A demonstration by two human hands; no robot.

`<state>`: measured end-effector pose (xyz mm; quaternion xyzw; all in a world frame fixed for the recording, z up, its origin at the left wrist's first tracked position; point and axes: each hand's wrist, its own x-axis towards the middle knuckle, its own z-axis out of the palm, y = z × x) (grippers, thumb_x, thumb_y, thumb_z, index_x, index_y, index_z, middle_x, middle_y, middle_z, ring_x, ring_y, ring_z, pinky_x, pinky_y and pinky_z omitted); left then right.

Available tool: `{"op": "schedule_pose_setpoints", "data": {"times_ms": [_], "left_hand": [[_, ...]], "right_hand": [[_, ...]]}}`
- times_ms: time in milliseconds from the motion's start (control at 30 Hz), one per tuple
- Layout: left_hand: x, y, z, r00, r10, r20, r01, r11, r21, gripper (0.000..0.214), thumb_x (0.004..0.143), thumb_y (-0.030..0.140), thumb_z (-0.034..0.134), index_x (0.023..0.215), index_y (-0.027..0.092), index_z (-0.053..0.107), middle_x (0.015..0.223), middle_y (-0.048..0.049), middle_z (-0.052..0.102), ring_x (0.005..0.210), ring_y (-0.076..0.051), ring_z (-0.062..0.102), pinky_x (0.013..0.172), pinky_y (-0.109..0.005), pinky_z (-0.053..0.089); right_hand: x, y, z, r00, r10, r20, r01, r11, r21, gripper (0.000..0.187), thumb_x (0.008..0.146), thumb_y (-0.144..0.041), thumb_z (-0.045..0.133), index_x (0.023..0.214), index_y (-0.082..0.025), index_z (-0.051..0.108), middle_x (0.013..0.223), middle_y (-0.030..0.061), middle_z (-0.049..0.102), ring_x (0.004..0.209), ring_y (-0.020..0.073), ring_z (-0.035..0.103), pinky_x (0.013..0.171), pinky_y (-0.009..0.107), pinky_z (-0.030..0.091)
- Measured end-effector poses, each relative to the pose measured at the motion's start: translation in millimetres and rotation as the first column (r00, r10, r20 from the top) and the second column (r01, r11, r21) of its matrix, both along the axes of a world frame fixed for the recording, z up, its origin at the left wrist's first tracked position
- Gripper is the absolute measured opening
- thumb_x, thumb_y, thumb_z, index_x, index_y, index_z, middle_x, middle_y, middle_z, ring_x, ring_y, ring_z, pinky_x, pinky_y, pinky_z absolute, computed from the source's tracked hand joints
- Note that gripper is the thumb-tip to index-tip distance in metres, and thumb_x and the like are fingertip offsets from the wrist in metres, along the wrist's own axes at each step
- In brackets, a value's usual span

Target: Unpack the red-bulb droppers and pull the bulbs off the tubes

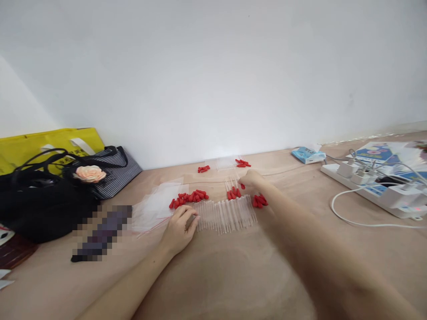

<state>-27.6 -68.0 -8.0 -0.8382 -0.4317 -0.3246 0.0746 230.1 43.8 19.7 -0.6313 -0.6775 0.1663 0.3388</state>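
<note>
A row of clear glass dropper tubes lies side by side on the table. My left hand rests at the row's left end, its fingers curled and thumb close to the index finger; whatever is between them is hidden. Beyond the row, my right hand is closed, palm down, with the red bulb of a dropper at its fingertips. Just left of it lie several droppers with red bulbs. Loose red rubber bulbs are heaped behind my left hand, and a smaller pile sits beneath my right forearm.
Clear plastic bags lie at left, near a pixelated dark object and some bags. Farther back are more tubes and red bulbs. On the right are a tissue pack and a power strip with cables.
</note>
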Motion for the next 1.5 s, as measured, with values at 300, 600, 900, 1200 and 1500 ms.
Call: {"op": "schedule_pose_setpoints", "data": {"times_ms": [300,600,900,1200,1500], "left_hand": [[2,-1,0.9,1.0,-0.005,-0.003,0.006,0.999,0.049,0.012,0.081,0.022,0.045,0.078,0.017,0.056,0.078,-0.0048,0.056,0.078,-0.017,0.052,0.073,-0.031,0.043],[33,-22,7.1,0.985,-0.167,-0.037,0.168,0.985,0.046,0.03,0.084,0.028,0.042,0.112,0.019,0.049,0.098,-0.0069,0.06,0.094,-0.019,0.05,0.081,-0.034,0.04],[41,-27,10.0,0.991,-0.114,-0.071,0.122,0.984,0.129,0.013,0.081,0.025,0.048,0.076,0.02,0.059,0.069,-0.0002,0.061,0.071,-0.015,0.052,0.072,-0.032,0.033],[36,-22,5.9,0.979,-0.183,-0.088,0.193,0.974,0.119,0.013,0.081,0.025,0.049,0.088,0.022,0.059,0.077,-0.0005,0.064,0.077,-0.015,0.053,0.076,-0.033,0.033],[35,-24,7.3,0.97,-0.178,-0.163,0.202,0.969,0.145,0.02,0.082,0.029,0.047,0.069,0.025,0.062,0.061,0.0033,0.064,0.068,-0.014,0.053,0.079,-0.035,0.03]], "right_hand": [[3,-69,13.8,0.805,0.346,-0.481,-0.333,0.936,0.116,0.016,0.075,-0.026,0.049,0.086,-0.016,0.055,0.068,0.0004,0.06,0.058,0.0091,0.053,0.055,0.023,0.042],[-35,-138,-32.4,0.519,0.402,-0.754,-0.437,0.883,0.17,0.016,0.06,-0.03,0.069,0.069,-0.018,0.065,0.063,0.0012,0.065,0.056,0.0123,0.058,0.053,0.025,0.046],[-13,-134,-33.9,0.619,0.456,-0.639,-0.447,0.874,0.191,0.018,0.067,-0.036,0.064,0.074,-0.02,0.068,0.068,0.0025,0.067,0.061,0.0132,0.059,0.057,0.027,0.045],[-11,-141,-39.4,0.85,0.431,0.304,-0.525,0.743,0.416,0.021,0.084,-0.024,0.043,0.089,-0.02,0.063,0.065,0.0007,0.056,0.062,0.0105,0.047,0.068,0.03,0.027],[-9,-146,-38.5,0.8,0.365,0.476,-0.587,0.638,0.498,0.027,0.084,-0.022,0.038,0.07,-0.016,0.06,0.053,-0.0019,0.047,0.055,0.0092,0.039,0.067,0.03,0.021]]}}
